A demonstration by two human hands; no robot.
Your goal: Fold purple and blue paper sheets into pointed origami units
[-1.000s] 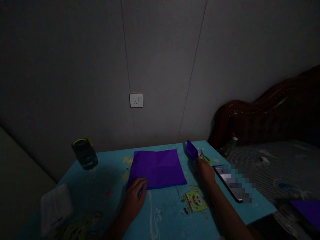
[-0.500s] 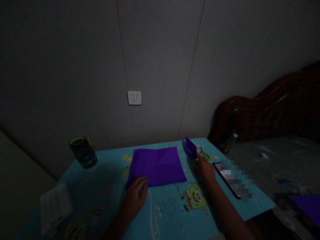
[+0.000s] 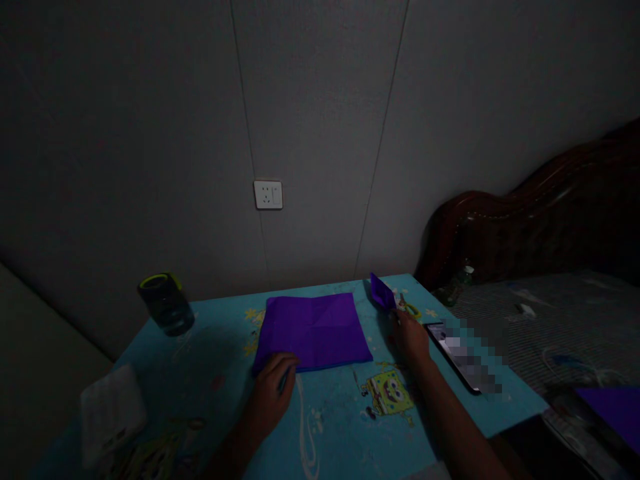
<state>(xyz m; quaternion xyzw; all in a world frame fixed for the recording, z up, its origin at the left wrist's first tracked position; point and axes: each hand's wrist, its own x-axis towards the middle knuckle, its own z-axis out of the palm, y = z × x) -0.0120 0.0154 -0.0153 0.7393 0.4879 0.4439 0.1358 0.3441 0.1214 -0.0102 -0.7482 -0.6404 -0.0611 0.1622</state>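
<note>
A creased sheet of purple paper (image 3: 315,330) lies on the blue table. My left hand (image 3: 274,387) rests on its near left corner, fingers curled round a slim dark stick-like object (image 3: 285,380) whose kind I cannot make out. Off to the right, my right hand (image 3: 410,333) pinches the near end of a small folded piece of purple paper (image 3: 381,293), which stands tilted up from the table. Just beyond that hand are scissors (image 3: 412,309) with yellow-green handles.
A phone (image 3: 455,357) lies right of my right forearm. At the left stand a dark cup (image 3: 167,307) with a lime rim and a white box-like object (image 3: 114,413). A wall with a socket (image 3: 269,195) rises behind the table (image 3: 220,373); a bed with a wooden headboard (image 3: 530,227) is at right.
</note>
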